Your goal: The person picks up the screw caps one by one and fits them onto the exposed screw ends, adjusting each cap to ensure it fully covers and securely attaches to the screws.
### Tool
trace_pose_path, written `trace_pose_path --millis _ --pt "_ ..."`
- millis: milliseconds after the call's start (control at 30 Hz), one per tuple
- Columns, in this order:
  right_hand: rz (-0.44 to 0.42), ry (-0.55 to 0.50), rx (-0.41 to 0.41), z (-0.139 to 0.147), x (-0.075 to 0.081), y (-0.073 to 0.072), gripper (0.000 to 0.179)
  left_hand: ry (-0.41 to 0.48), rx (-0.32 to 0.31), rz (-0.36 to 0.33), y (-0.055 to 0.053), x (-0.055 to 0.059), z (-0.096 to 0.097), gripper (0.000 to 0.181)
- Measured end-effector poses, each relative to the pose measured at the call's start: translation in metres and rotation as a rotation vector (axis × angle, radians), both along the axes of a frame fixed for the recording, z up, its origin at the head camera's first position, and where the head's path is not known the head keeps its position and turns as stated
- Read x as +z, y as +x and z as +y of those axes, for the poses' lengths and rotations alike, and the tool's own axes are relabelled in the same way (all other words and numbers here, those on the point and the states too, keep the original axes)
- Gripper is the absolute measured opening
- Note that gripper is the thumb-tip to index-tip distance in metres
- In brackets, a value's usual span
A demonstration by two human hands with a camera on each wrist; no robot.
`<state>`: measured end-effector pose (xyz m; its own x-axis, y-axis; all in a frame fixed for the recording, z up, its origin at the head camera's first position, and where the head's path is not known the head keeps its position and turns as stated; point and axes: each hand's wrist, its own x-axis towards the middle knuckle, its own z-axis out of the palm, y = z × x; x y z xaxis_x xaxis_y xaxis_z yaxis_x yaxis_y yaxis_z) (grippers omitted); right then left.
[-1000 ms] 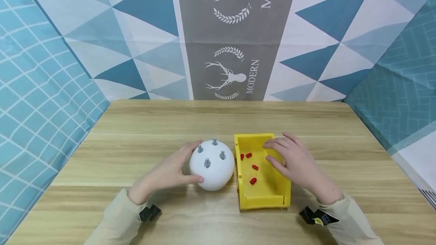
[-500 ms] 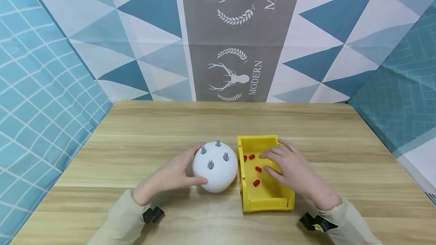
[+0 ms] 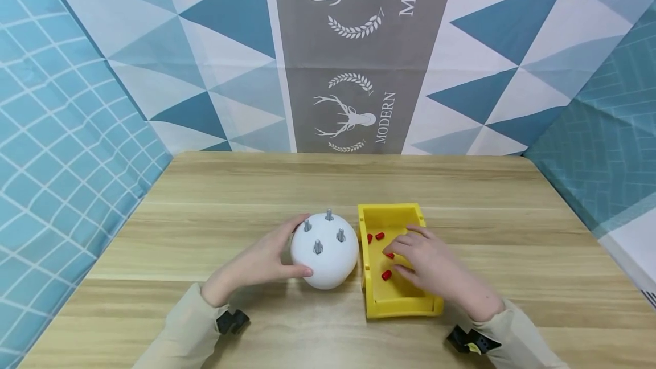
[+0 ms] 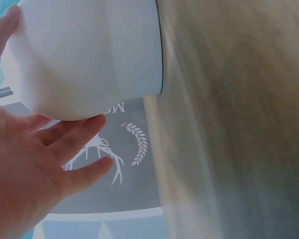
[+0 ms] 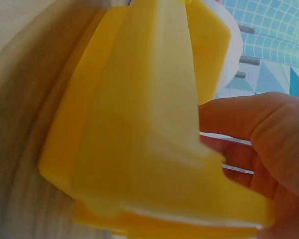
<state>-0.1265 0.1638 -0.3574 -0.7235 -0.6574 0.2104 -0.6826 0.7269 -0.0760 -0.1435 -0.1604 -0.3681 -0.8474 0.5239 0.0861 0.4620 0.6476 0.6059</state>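
Note:
A white round-topped body (image 3: 328,263) stands on the table, with several upright metal threaded studs (image 3: 318,246) on its top. My left hand (image 3: 263,258) holds its left side, thumb at the front and fingers behind; in the left wrist view the fingers (image 4: 74,137) lie against its wall. My right hand (image 3: 427,261) reaches into a yellow bin (image 3: 397,307), fingers bent downward over several small red caps. One red cap (image 3: 390,255) is partly covered by its fingertips, another red cap (image 3: 386,275) lies near the thumb. The bin's wall hides the fingertips in the right wrist view.
The yellow bin stands close to the right of the white body, its walls raised around the caps. More red caps (image 3: 380,236) lie toward its back left. Wooden table (image 3: 246,181) surrounds both, with a patterned cloth wall (image 3: 353,61) behind.
My right hand has moved down and left, deeper into the bin and over the middle cap. The left hand keeps its hold on the white body. The head view has shifted slightly.

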Motion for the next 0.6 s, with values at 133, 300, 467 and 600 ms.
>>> trace_pose_path --millis 133,300,467,600 --pt "-0.026 0.012 -0.01 -0.001 -0.0014 0.0 0.023 0.005 0.004 -0.007 -0.0002 -0.0005 -0.0006 0.103" --pt "-0.001 0.054 0.041 -0.0038 -0.006 -0.0001 0.019 0.005 -0.002 -0.003 -0.0008 -0.0013 -0.0007 0.103" --pt "0.019 0.067 0.041 -0.0052 -0.0091 -0.0002 0.016 0.015 -0.01 0.009 -0.0005 -0.0004 -0.0006 0.102" --pt "0.042 0.074 0.033 -0.0057 -0.0098 0.0 0.015 0.019 -0.018 0.01 -0.0004 0.0009 -0.0006 0.102"
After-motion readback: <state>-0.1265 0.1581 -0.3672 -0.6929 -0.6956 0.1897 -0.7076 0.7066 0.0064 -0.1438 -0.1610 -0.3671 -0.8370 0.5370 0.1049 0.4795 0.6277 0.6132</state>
